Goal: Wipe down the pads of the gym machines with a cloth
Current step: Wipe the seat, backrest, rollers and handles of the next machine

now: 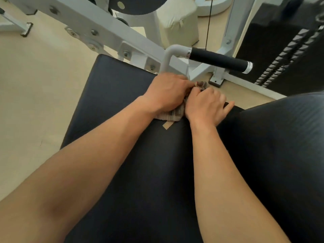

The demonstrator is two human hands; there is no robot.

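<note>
Head view: both hands, left hand [166, 92] and right hand [206, 104], bunch a striped beige cloth [172, 116] with clenched fingers at the far edge of the flat black vinyl seat pad [122, 102]. Wiping seems underway (the rounded black pad [280, 137] right of it probably remains).

Matt dark vinyl pad [114, 102]; woven striped cloth [173, 116]; painted metal frame [98, 27].

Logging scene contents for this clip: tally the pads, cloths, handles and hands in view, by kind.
Dark pads: 2, the seat pad and the pad at right
Cream pad: 1
Cloth: 1
Foam-grip handle: 1
Hands: 2, left hand, right hand
Total: 7
</note>
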